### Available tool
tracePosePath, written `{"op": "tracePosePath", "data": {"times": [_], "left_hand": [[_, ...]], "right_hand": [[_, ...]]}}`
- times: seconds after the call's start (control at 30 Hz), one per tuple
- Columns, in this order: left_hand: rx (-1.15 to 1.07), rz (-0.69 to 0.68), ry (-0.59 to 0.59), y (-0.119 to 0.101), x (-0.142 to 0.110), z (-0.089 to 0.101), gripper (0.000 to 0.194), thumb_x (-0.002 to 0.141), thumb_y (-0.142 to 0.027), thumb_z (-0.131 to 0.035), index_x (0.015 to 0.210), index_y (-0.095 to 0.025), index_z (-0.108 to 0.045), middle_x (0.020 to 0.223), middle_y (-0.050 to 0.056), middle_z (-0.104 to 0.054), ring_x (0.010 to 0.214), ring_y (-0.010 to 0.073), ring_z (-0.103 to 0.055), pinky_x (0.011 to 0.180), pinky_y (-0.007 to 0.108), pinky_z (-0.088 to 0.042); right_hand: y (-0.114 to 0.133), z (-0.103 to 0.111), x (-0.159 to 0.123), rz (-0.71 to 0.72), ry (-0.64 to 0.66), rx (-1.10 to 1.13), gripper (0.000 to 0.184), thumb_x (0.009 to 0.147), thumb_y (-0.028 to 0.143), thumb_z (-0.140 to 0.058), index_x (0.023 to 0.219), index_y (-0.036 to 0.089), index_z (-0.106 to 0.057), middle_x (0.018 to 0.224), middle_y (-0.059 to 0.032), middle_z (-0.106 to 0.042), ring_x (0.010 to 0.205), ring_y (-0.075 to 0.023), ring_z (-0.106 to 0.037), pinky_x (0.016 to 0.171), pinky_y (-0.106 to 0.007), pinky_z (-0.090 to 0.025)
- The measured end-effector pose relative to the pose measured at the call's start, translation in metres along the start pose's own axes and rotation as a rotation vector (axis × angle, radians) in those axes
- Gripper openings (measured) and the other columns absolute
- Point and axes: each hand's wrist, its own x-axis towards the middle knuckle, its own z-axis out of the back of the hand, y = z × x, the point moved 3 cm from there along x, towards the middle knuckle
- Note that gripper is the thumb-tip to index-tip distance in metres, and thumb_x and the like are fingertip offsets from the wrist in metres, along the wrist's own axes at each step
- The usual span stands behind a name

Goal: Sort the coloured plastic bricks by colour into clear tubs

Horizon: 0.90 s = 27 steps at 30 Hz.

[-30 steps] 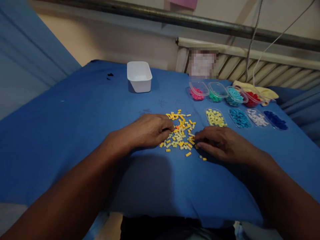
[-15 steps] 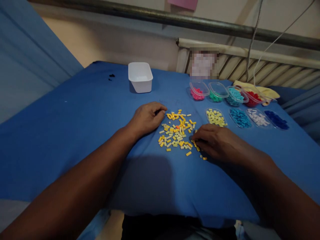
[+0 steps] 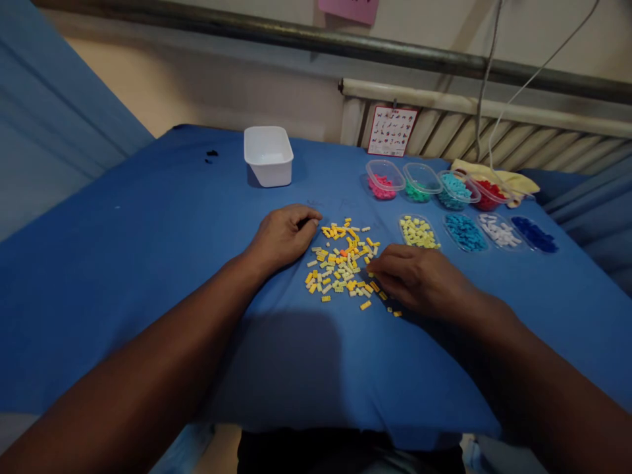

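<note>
A loose pile of small toy building bricks [image 3: 340, 266], in yellow, pale yellow and a little orange, lies spread on the blue cloth. My left hand [image 3: 286, 237] rests at the pile's left side, fingers loosely curled, with a gap between thumb and forefinger and nothing visible in it. At the pile's right edge my right hand [image 3: 419, 276] is closed in a pinch, fingertips down among the bricks. Whatever is between those fingertips is hidden. Just beyond the right hand stands a clear tub of pale yellow bricks [image 3: 419, 232].
Clear tubs hold pink bricks [image 3: 382, 187], green bricks [image 3: 417, 191], turquoise bricks [image 3: 454, 189], red bricks [image 3: 488, 195], teal bricks [image 3: 465, 232], white bricks [image 3: 500, 230] and dark blue bricks [image 3: 534, 234]. A white container [image 3: 269, 172] stands at the back. Behind, a printed card [image 3: 392, 130] hangs on the radiator [image 3: 444, 125].
My right hand has shifted slightly at the pile's edge, its fingertips drawn closer together. The left hand stays in place. The whole view has swung a little to the right.
</note>
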Motion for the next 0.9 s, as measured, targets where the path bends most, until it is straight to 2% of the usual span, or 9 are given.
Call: {"op": "tracePosePath", "data": {"times": [0.07, 0.17, 0.27, 0.4, 0.5, 0.67, 0.8, 0.9], "left_hand": [[-0.009, -0.006, -0.001, 0.0, 0.0, 0.0, 0.029, 0.1, -0.032, -0.061, 0.114, -0.022, -0.085, 0.114, 0.006, -0.085, 0.107, 0.0247, -0.079, 0.106, 0.041, -0.062], [-0.019, -0.003, -0.007, 0.0, -0.001, 0.0, 0.029, 0.1, -0.032, -0.061, 0.113, -0.022, -0.085, 0.114, 0.006, -0.085, 0.107, 0.0248, -0.079, 0.106, 0.041, -0.062], [-0.018, 0.008, 0.002, -0.001, 0.0, 0.0, 0.029, 0.1, -0.032, -0.061, 0.114, -0.023, -0.084, 0.115, 0.006, -0.085, 0.109, 0.025, -0.079, 0.106, 0.041, -0.062], [-0.031, 0.025, 0.019, -0.001, 0.0, 0.0, 0.029, 0.1, -0.033, -0.06, 0.115, -0.023, -0.084, 0.12, 0.007, -0.085, 0.112, 0.0257, -0.079, 0.108, 0.043, -0.061], [-0.026, 0.028, 0.02, 0.0, 0.0, 0.0, 0.03, 0.101, -0.033, -0.06, 0.116, -0.024, -0.084, 0.12, 0.006, -0.085, 0.113, 0.0259, -0.079, 0.11, 0.044, -0.061], [-0.006, 0.035, 0.024, 0.002, 0.0, -0.002, 0.03, 0.1, -0.033, -0.06, 0.115, -0.024, -0.084, 0.121, 0.006, -0.085, 0.114, 0.0263, -0.079, 0.109, 0.044, -0.061], [0.0, 0.024, 0.021, 0.001, 0.0, -0.002, 0.029, 0.1, -0.032, -0.06, 0.115, -0.024, -0.084, 0.12, 0.005, -0.085, 0.113, 0.0257, -0.079, 0.109, 0.044, -0.061], [0.01, 0.02, 0.022, 0.0, 0.0, -0.001, 0.029, 0.1, -0.032, -0.061, 0.115, -0.024, -0.084, 0.119, 0.005, -0.085, 0.112, 0.0257, -0.079, 0.109, 0.043, -0.06]], "right_hand": [[-0.013, 0.011, -0.006, -0.067, -0.111, 0.016, 0.021, 0.108, 0.024, -0.063, 0.118, 0.023, -0.081, 0.11, -0.0098, -0.082, 0.094, -0.0246, -0.077, 0.082, -0.036, -0.057], [-0.044, 0.026, -0.018, -0.252, -0.263, -0.149, 0.023, 0.106, 0.028, -0.062, 0.114, 0.021, -0.083, 0.107, -0.0127, -0.083, 0.096, -0.0308, -0.078, 0.082, -0.041, -0.059], [-0.073, 0.028, -0.028, -0.398, -0.276, -0.305, 0.028, 0.105, 0.03, -0.061, 0.116, 0.019, -0.084, 0.109, -0.0148, -0.084, 0.096, -0.0334, -0.079, 0.078, -0.043, -0.058], [-0.086, 0.026, -0.035, -0.431, -0.282, -0.34, 0.031, 0.106, 0.033, -0.061, 0.122, 0.019, -0.084, 0.113, -0.0159, -0.084, 0.096, -0.0338, -0.079, 0.078, -0.044, -0.059], [-0.074, 0.03, -0.033, -0.325, -0.293, -0.207, 0.025, 0.106, 0.032, -0.063, 0.114, 0.021, -0.084, 0.11, -0.0129, -0.085, 0.094, -0.0306, -0.08, 0.081, -0.043, -0.061], [-0.03, 0.03, -0.019, -0.128, -0.17, 0.074, 0.017, 0.108, 0.029, -0.064, 0.112, 0.025, -0.081, 0.103, -0.0068, -0.084, 0.09, -0.0244, -0.079, 0.082, -0.038, -0.062], [0.011, 0.013, -0.003, 0.08, -0.083, 0.166, 0.019, 0.113, 0.027, -0.061, 0.113, 0.024, -0.079, 0.105, -0.0091, -0.084, 0.098, -0.0243, -0.078, 0.086, -0.039, -0.062], [0.028, -0.002, 0.005, 0.189, -0.004, 0.194, 0.019, 0.113, 0.022, -0.06, 0.116, 0.022, -0.079, 0.11, -0.0099, -0.084, 0.102, -0.0242, -0.077, 0.091, -0.039, -0.062]]}}
